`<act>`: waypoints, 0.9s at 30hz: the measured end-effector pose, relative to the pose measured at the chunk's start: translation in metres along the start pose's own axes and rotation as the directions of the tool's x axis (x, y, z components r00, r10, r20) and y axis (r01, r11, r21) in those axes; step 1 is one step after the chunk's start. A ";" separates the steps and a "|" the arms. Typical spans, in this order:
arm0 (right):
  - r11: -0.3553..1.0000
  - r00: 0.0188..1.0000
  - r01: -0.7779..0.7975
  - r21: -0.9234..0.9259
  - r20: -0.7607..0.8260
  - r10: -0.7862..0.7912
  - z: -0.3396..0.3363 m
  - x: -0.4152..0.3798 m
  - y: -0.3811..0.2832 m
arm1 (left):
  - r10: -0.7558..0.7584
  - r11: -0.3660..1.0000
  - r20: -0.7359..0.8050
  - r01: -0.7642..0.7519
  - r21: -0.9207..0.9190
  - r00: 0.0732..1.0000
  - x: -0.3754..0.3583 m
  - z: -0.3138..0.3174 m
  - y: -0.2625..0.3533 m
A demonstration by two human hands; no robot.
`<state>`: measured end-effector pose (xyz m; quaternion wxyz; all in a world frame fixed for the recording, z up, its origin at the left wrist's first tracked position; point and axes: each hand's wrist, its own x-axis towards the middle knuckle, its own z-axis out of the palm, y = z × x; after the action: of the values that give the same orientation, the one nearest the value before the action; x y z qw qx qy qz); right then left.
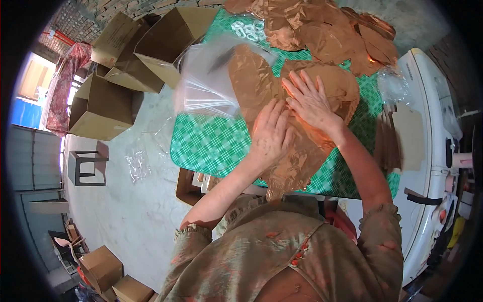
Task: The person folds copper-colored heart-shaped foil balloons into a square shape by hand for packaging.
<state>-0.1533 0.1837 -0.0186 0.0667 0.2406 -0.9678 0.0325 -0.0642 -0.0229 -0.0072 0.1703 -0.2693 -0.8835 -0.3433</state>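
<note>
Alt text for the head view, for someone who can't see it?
A person's left hand and right hand rest on a heart-shaped copper foil piece on a green checked tablecloth. Clear plastic sleeves lie at its left; more foil is heaped beyond.

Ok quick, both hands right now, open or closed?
Left hand: palm down on the copper-coloured foil heart; grip can't be told.
Right hand: open, flat on it too.

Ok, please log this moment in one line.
left hand: on copper heart-shaped foil balloon; right hand: spread on balloon; under: green checked tablecloth
</note>
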 end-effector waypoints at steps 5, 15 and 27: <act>1.000 1.000 -0.004 -0.005 0.026 0.004 -0.002 -0.001 -0.001 | -0.026 0.992 -0.188 0.049 0.119 0.982 0.010 -0.031 -0.027; 1.000 0.999 -0.013 0.014 0.036 0.013 -0.002 0.000 0.000 | -0.277 0.832 -0.146 0.314 0.457 0.950 0.058 -0.069 -0.109; 0.999 0.998 -0.037 0.040 0.049 0.035 -0.004 0.000 -0.002 | -0.569 0.772 0.183 0.444 0.455 0.802 0.123 -0.068 -0.153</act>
<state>-0.1520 0.1822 -0.0149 0.0379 0.2253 -0.9724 0.0476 -0.2452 -0.1213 0.0222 -0.0207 -0.0287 -0.9885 -0.1470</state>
